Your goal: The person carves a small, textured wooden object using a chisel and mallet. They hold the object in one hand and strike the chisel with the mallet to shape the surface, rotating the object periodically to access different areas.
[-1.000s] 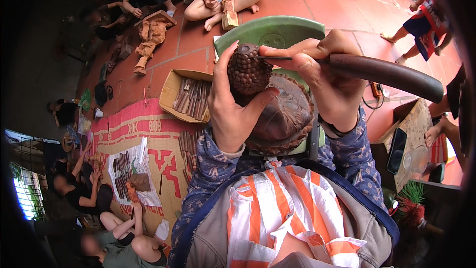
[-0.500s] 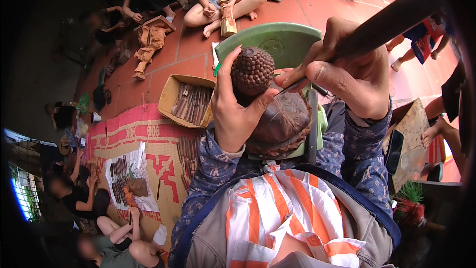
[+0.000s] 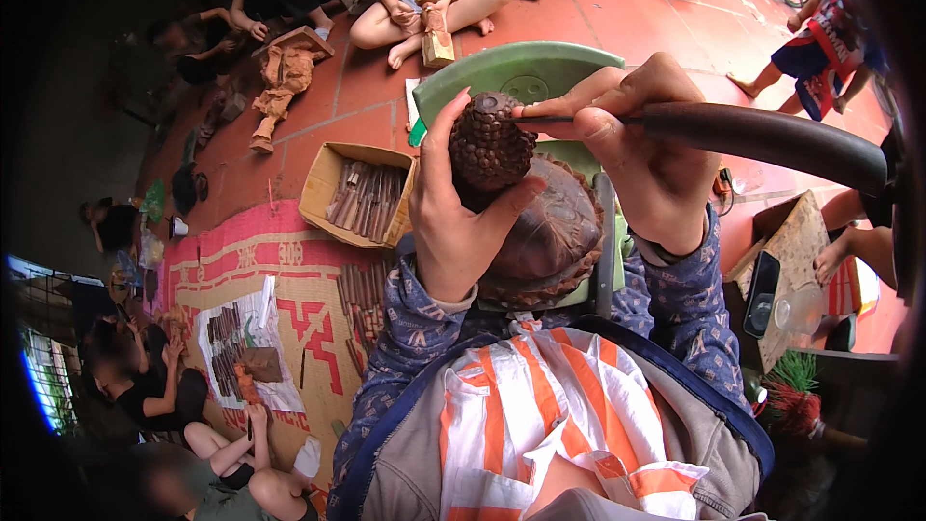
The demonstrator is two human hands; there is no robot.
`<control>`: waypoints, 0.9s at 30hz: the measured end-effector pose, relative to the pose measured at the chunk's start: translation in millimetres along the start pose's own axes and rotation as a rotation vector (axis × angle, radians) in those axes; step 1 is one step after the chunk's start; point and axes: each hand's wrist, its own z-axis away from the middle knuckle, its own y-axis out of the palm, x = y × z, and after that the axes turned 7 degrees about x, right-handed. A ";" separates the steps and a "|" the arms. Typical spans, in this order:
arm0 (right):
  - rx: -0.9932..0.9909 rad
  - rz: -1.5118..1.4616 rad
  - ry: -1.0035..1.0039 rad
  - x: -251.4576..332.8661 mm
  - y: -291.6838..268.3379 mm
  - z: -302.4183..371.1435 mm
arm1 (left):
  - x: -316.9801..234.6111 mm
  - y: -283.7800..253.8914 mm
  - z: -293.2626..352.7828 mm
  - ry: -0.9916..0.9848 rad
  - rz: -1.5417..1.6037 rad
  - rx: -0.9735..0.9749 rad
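Observation:
In front of me stands a dark brown wood carving (image 3: 490, 145), its knobbly head covered in small round bumps and its smoother, wider body spreading below. My left hand (image 3: 449, 227) is wrapped round the left side of the head, thumb across its lower front. A carving chisel (image 3: 767, 138) with a thick, dark, curved handle is gripped in my right hand (image 3: 651, 159). Its thin blade points left, and the tip meets the right upper side of the bumps. Fingers of my right hand lie along the blade near the carving. A green plastic chair (image 3: 511, 72) supports the carving.
At my left, a cardboard box (image 3: 318, 217) holds several chisels, beside more tools on a patterned mat (image 3: 217, 260). Other people sit around carving. A reddish carved figure (image 3: 280, 96) lies on the tiles. A wooden board (image 3: 796, 260) with a phone is at right.
My right hand has turned the chisel from a steep slant to nearly level. Its tip has moved up onto the bumpy head. My left hand keeps its hold.

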 end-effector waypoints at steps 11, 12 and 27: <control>0.376 0.293 -0.051 24.8 -12.0 -35.1 | 0.7 0.7 0.3 0.069 -0.058 -0.029; 0.447 0.260 -0.083 26.5 -12.2 -44.1 | 0.3 -0.1 0.1 0.079 -0.074 -0.033; 0.240 -0.188 0.119 11.4 -15.9 19.5 | -23.6 -27.1 8.4 0.418 -0.188 -0.055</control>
